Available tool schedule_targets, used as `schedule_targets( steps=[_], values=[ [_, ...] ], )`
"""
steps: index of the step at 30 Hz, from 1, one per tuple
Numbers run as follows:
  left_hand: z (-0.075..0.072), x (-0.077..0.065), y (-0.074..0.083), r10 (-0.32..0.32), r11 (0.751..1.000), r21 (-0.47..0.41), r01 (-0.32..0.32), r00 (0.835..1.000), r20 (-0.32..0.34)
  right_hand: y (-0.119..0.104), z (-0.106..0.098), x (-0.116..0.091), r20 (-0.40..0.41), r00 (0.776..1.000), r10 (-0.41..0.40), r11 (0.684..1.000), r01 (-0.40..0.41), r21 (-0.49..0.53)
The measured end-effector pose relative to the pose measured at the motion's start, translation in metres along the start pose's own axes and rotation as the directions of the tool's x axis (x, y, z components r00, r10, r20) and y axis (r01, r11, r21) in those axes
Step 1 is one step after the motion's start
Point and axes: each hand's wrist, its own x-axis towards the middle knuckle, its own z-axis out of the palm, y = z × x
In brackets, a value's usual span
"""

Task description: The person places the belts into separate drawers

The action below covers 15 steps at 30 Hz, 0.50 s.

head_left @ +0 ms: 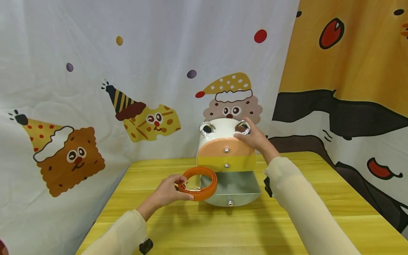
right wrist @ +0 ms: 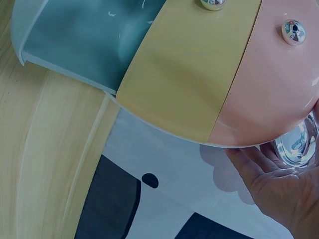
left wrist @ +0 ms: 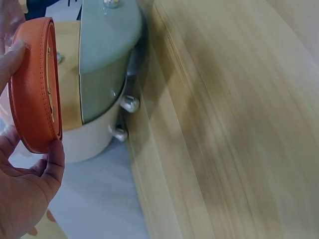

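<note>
My left hand (head_left: 170, 191) grips a coiled orange belt (head_left: 208, 193) with a gold-coloured buckle, fingers on one side of the coil and thumb on the other. The belt is held up in front of a small drawer cabinet (head_left: 207, 145) with a white body and round silver eye-like rings on top. Its green bottom drawer (head_left: 234, 200) is pulled out, and the inside that shows is bare. The yellow drawer (right wrist: 184, 69) and the pink-orange drawer (right wrist: 269, 84) are closed. My right hand (head_left: 255, 137) holds the cabinet's top right corner, around the silver ring (right wrist: 299, 144).
The cabinet stands on a wood-grain table (head_left: 178, 230) near its back edge. Behind hangs a white curtain (head_left: 153, 42) with cartoon food prints, and an orange and black print (head_left: 344, 78) covers the right side.
</note>
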Motion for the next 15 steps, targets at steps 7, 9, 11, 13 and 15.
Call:
schedule_targets(
  steps=[7,9,11,13,15],
  values=[
    [0.013,0.011,0.01,0.015,1.0,-0.009,-0.015,1.0,0.025,0.0,0.0,0.0,-0.001,1.0,-0.003,1.0,0.003,-0.012],
    [0.017,0.015,0.012,0.02,1.0,-0.017,-0.019,0.999,0.035,0.0,0.0,0.0,-0.001,1.0,-0.002,1.0,0.002,-0.01],
    [0.022,0.018,0.014,0.025,0.999,-0.024,-0.024,0.999,0.047,0.0,0.0,0.0,-0.001,1.0,-0.002,1.0,0.002,-0.01],
    [0.026,0.021,0.017,0.028,0.999,-0.034,-0.026,0.998,0.058,0.001,0.0,0.0,0.0,1.0,-0.001,1.0,0.001,-0.009],
    [0.03,0.025,0.019,0.027,0.999,-0.038,-0.025,0.997,0.067,0.001,0.0,0.0,0.0,1.0,-0.001,1.0,0.001,-0.011]
  ],
)
